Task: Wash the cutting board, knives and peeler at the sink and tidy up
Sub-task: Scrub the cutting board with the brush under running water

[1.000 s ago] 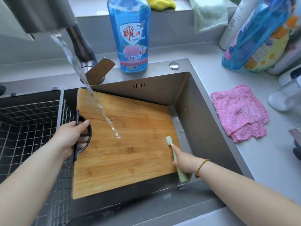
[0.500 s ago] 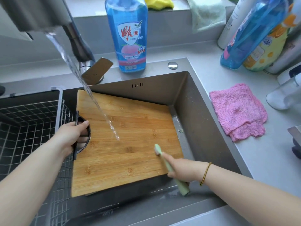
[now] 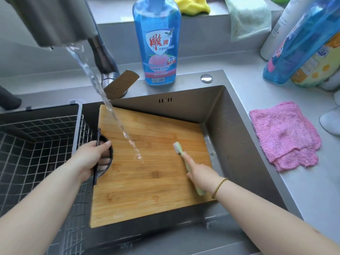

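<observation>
Bamboo cutting board [image 3: 147, 190] sits tilted in the sink [image 3: 239, 144], its far edge against the back wall and its near edge lower, towards the person. The left hand [image 3: 92, 157] grips the board's black handle [image 3: 111, 159] at the left edge, thumb on top and fingers curled through the opening. The right hand [image 3: 200, 173] is wrapped round a pale green brush [image 3: 179, 150] (it looks like a toothbrush), forefinger laid straight along the stem and bristles pressed to the wood near the board's right edge. A thin bracelet [image 3: 219, 186] circles that wrist.

Water [image 3: 103, 94] runs from the tap [image 3: 55, 21] in a slanting stream and lands mid-board, between the two hands. Left of the sink is a wire basket [image 3: 36, 144] – just beside the handle. Behind the sink stands a blue bottle of dish soap [image 3: 157, 43]; on the counter to the right lies a crumpled pink cloth [image 3: 283, 135], with more bottles [image 3: 303, 43] beyond it.
</observation>
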Tool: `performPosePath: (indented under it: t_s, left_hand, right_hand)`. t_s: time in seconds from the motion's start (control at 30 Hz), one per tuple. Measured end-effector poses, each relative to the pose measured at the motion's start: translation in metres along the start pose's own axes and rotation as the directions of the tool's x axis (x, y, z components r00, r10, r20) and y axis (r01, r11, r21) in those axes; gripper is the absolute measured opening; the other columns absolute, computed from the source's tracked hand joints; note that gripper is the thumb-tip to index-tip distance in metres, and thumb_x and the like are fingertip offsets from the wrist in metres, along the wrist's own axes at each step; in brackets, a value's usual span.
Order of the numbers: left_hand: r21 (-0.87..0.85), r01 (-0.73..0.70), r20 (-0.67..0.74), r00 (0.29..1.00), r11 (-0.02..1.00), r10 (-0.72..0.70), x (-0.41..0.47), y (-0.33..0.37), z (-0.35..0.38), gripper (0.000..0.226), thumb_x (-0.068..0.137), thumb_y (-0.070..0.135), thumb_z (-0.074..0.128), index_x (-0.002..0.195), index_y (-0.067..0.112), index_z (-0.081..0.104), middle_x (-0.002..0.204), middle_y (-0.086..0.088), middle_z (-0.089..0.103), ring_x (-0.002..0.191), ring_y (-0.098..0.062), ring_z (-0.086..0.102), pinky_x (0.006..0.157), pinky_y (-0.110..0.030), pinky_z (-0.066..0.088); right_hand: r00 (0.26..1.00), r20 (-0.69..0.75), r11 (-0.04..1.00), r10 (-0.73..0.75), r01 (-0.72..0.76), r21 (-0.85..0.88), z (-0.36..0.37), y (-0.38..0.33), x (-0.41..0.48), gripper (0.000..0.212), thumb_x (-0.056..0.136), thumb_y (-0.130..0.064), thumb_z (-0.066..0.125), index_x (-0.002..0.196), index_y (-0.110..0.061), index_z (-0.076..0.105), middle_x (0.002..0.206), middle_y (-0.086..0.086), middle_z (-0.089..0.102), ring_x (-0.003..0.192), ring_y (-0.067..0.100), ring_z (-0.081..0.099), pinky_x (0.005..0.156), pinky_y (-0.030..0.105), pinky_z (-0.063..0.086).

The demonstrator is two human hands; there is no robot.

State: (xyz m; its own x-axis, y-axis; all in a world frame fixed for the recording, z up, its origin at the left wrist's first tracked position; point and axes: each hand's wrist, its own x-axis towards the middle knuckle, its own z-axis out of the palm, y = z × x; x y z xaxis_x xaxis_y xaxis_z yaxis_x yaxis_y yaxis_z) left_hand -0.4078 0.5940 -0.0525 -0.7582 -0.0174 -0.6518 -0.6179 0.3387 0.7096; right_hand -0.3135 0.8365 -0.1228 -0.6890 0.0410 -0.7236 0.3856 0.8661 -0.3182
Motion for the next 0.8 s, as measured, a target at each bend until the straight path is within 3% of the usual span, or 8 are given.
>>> performPosePath:
  t_s: [0.07, 0.17, 0.27, 0.33, 0.4, 0.53, 0.7, 0.8]
  left_hand:
    - [0.003, -0.005, 0.006, 1.000, 1.000, 0.005, 0.000, -0.002, 0.000, 0.014, 0.096, 0.017, 0.045, 0.087, 0.011, 0.053, 0.075, -0.007, 0.061, 0.059, -0.019, 0.055, 0.032, -0.017, 0.042]
    - [0.009, -0.005, 0.005, 1.000, 1.000, 0.005, 0.002, -0.004, 0.000, 0.012, 0.096, 0.018, 0.045, 0.092, 0.010, 0.054, 0.080, -0.009, 0.063, 0.062, -0.020, 0.057, 0.033, -0.017, 0.044]
    - [0.004, 0.002, 0.002, 1.000, 1.000, -0.002, 0.003, -0.005, 0.001, 0.012, 0.096, 0.018, 0.046, 0.093, 0.010, 0.054, 0.083, -0.010, 0.064, 0.065, -0.021, 0.058, 0.034, -0.017, 0.045]
    - [0.008, 0.005, 0.016, 1.000, 1.000, -0.005, 0.002, -0.005, 0.001, 0.012, 0.096, 0.019, 0.046, 0.092, 0.011, 0.054, 0.083, -0.009, 0.064, 0.065, -0.020, 0.058, 0.036, -0.019, 0.047]
    - [-0.001, 0.004, 0.032, 0.999, 1.000, -0.004, 0.002, -0.006, 0.001, 0.013, 0.096, 0.018, 0.046, 0.094, 0.009, 0.054, 0.084, -0.010, 0.064, 0.066, -0.021, 0.058, 0.037, -0.021, 0.048]
    - [-0.015, 0.008, 0.040, 0.999, 1.000, -0.007, 0.002, -0.006, 0.000, 0.013, 0.096, 0.018, 0.046, 0.096, 0.008, 0.054, 0.086, -0.013, 0.064, 0.067, -0.022, 0.058, 0.037, -0.020, 0.048]
    - [-0.015, -0.015, 0.056, 0.998, 1.000, 0.015, 0.000, -0.008, 0.001, 0.011, 0.095, 0.017, 0.046, 0.091, 0.010, 0.054, 0.083, -0.010, 0.065, 0.067, -0.022, 0.059, 0.039, -0.021, 0.050]
    - [-0.010, -0.028, 0.067, 0.997, 1.000, 0.029, 0.000, -0.006, 0.001, 0.010, 0.095, 0.015, 0.046, 0.092, 0.010, 0.054, 0.082, -0.010, 0.066, 0.067, -0.021, 0.060, 0.040, -0.021, 0.051]
  right_hand:
    - [0.994, -0.037, 0.993, 0.104, -0.102, 0.059, -0.007, 0.009, 0.005, 0.067, 0.097, -0.020, 0.036, 0.147, -0.025, -0.008, 0.103, 0.015, 0.059, 0.079, 0.023, 0.052, 0.069, 0.030, 0.040]
    - [0.999, 0.002, 0.995, -0.051, 0.050, 0.090, -0.008, -0.006, -0.001, 0.068, 0.097, -0.023, 0.040, 0.147, -0.028, -0.007, 0.118, 0.015, 0.059, 0.084, 0.022, 0.054, 0.071, 0.029, 0.042]
    - [0.990, 0.019, 0.988, -0.137, 0.135, 0.078, -0.005, -0.015, 0.001, 0.067, 0.097, -0.023, 0.040, 0.146, -0.031, -0.005, 0.105, 0.011, 0.061, 0.072, 0.016, 0.052, 0.063, 0.025, 0.043]
    - [0.999, -0.047, 0.996, -0.019, 0.023, 0.089, -0.010, -0.009, 0.010, 0.065, 0.098, -0.021, 0.038, 0.147, -0.029, -0.004, 0.096, 0.011, 0.059, 0.067, 0.017, 0.052, 0.058, 0.025, 0.041]
    - [0.993, -0.101, 0.995, 0.054, -0.045, 0.093, -0.013, -0.008, 0.011, 0.064, 0.098, -0.021, 0.036, 0.147, -0.028, -0.004, 0.102, 0.015, 0.061, 0.075, 0.023, 0.054, 0.065, 0.028, 0.041]
    - [0.986, -0.088, 0.989, -0.145, 0.148, 0.024, -0.003, -0.024, -0.002, 0.064, 0.098, -0.023, 0.036, 0.146, -0.032, -0.006, 0.082, 0.006, 0.056, 0.066, 0.018, 0.050, 0.061, 0.029, 0.044]
    - [0.990, -0.118, 0.991, 0.078, -0.064, 0.114, -0.019, 0.002, 0.007, 0.061, 0.098, -0.020, 0.033, 0.147, -0.030, -0.002, 0.109, 0.016, 0.061, 0.089, 0.027, 0.059, 0.071, 0.031, 0.042]
    - [0.985, -0.100, 0.981, -0.141, 0.153, 0.122, -0.009, -0.017, -0.007, 0.063, 0.098, -0.020, 0.035, 0.145, -0.036, -0.005, 0.094, 0.011, 0.062, 0.068, 0.019, 0.053, 0.061, 0.028, 0.044]
